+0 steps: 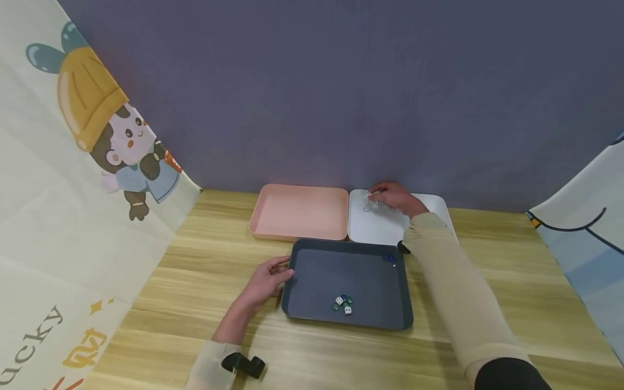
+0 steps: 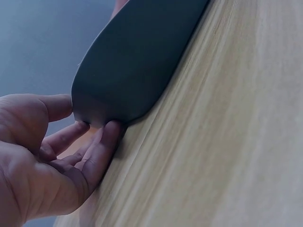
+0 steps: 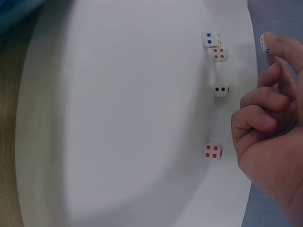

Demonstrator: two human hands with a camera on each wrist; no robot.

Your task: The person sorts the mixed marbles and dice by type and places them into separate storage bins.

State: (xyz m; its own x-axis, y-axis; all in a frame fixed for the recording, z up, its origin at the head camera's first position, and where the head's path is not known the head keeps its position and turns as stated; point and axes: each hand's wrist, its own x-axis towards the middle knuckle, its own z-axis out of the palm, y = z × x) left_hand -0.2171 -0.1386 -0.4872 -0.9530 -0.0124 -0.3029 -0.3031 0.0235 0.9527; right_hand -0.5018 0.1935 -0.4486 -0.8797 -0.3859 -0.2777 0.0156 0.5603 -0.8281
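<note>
At the left rim of the dark grey tray, my left hand grips the edge, thumb and fingers against its wall in the left wrist view. My right hand is over the white tray, pinching a white die between thumb and forefinger, the other fingers curled. Below it in the white tray lie several white dice with red and blue pips. Near the dark tray's front sit white dice mixed with green dice and blue. Small blue dice lie in its far right corner.
A pink tray stands at the back left, beside the white tray and behind the dark one. All rest on a wood-grain table. A grey-blue wall rises behind; a printed cloth hangs at the left.
</note>
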